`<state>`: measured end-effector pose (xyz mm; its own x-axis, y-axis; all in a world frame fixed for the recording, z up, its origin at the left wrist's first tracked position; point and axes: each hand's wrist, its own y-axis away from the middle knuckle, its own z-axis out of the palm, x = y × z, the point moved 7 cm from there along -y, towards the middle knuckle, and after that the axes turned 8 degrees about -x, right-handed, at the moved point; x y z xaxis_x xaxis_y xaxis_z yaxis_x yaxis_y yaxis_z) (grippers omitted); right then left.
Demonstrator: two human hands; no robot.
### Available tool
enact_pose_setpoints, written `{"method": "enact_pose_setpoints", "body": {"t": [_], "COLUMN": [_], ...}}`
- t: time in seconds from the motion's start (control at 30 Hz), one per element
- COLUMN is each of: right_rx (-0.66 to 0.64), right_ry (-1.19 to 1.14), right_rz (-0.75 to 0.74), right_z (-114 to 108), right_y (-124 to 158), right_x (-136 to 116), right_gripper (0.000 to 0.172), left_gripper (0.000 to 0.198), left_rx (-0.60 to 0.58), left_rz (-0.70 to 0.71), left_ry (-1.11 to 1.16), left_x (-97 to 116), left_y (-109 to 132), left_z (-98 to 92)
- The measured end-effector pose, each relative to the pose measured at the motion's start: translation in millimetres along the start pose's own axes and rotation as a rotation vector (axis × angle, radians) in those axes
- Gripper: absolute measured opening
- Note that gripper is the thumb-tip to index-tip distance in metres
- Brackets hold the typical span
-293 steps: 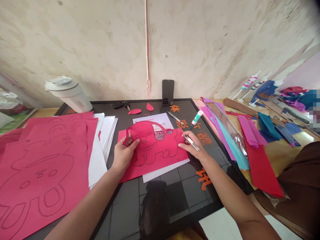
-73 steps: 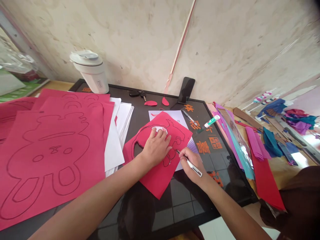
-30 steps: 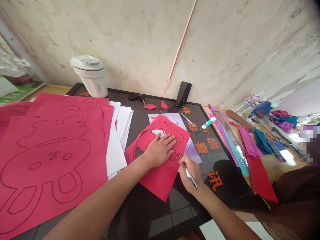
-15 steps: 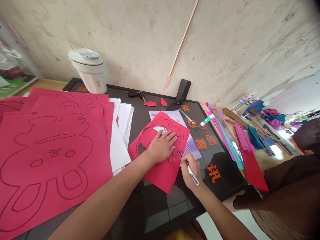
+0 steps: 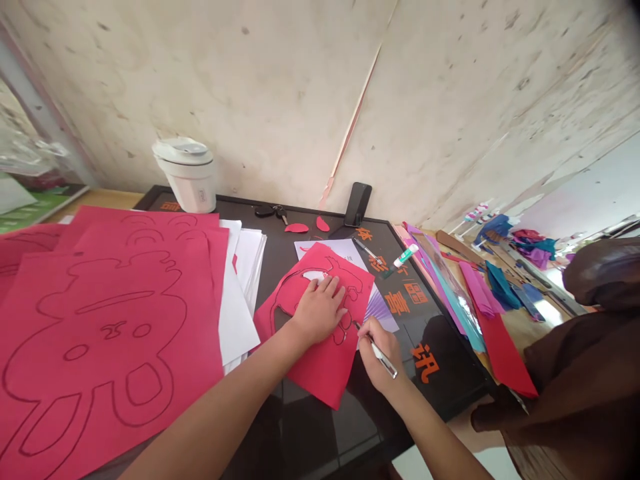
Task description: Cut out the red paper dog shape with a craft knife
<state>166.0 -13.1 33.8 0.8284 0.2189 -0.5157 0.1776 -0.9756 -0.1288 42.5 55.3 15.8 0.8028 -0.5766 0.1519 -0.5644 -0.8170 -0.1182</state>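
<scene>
On the red sheet (image 5: 327, 373): openings (image 5: 283, 320) cut, leg outlines (image 5: 340, 333) seemingly uncut — left hand (image 5: 320, 312) spread flat, right hand (image 5: 379, 353) pinching a pen-like tool (image 5: 385, 363).

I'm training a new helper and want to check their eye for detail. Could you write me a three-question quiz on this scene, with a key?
1. Multiple choice: what does the right hand hold?
a) the glue stick
b) a slim pen-like tool
c) the phone
2. True or false: the left hand is raised clear of the red sheet.
3. Fill in: as the camera sees it, the white lidded cup stands to the ____ of the black key fob.

Key:
1. b
2. False; it rests on the sheet with fingers spread.
3. left
</scene>
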Motion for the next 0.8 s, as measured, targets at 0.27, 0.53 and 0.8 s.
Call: {"method": "enact_pose_setpoints", "body": {"t": [0.27, 0.53, 0.8], "right_rx": [-0.016, -0.064, 0.031], "right_ry": [-0.088, -0.193, 0.058], "right_rz": [0.035, 0.053, -0.133], "right_z": [-5, -13, -1], "right_y": [-11, -24, 5], "right_x": [8, 10, -4], "right_gripper": [0.01, 0.011, 0.012], "left_gripper": [0.04, 0.036, 0.046], "left_rx": [-0.024, -0.046, -0.104], "left_rz": [-0.134, -0.076, 0.18], "left_ry": [-0.08, -0.038, 0.046], "left_x": [0, 11, 14], "left_y": [1, 3, -1], "left_z": [-28.9, -32.9, 11.0]}}
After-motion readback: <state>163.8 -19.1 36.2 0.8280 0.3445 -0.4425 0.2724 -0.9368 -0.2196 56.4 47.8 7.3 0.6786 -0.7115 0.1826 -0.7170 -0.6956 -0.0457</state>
